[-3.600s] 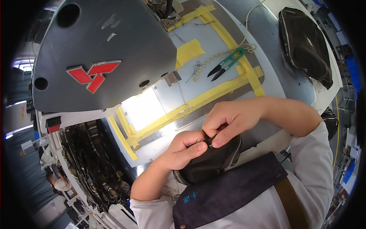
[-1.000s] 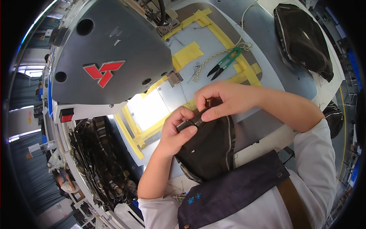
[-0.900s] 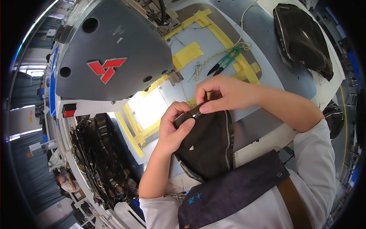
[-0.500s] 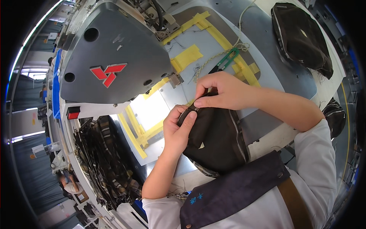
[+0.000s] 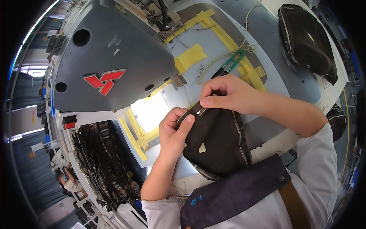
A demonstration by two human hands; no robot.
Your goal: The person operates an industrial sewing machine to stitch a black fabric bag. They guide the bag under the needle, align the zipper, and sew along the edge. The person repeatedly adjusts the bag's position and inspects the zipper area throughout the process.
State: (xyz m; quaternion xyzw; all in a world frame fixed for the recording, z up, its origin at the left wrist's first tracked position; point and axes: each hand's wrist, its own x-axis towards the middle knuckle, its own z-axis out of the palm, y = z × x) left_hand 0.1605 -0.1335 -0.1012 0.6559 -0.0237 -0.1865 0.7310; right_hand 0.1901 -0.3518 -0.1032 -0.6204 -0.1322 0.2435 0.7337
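Between my hands is a dark brown fabric pouch point(image 5: 217, 145) with a silver zipper down its right side, hanging toward my lap over the near table edge. My left hand point(image 5: 173, 133) is closed on a folded top edge of the pouch, thumb pressed beside a short run of metal zipper teeth. My right hand point(image 5: 225, 95) pinches that same edge just above, its thumb at the teeth and the other fingers curled behind. Beyond my right hand lie green-handled thread snips point(image 5: 238, 55) beside a pale knotted cord point(image 5: 248, 34), their blade tips partly hidden.
A grey machine housing point(image 5: 110, 45) with a red emblem stands at left. Yellow tape point(image 5: 190, 57) marks the plate. Another dark pouch point(image 5: 307, 42) lies at right, one more point(image 5: 335, 122) below it. Plaid fabric point(image 5: 105, 168) is piled at left. Someone point(image 5: 70, 181) works at far left.
Both hands have moved up and away from my body with the edge they hold since the oldest frame. The pouch's body has unfolded below them and shifted slightly right in the last second.
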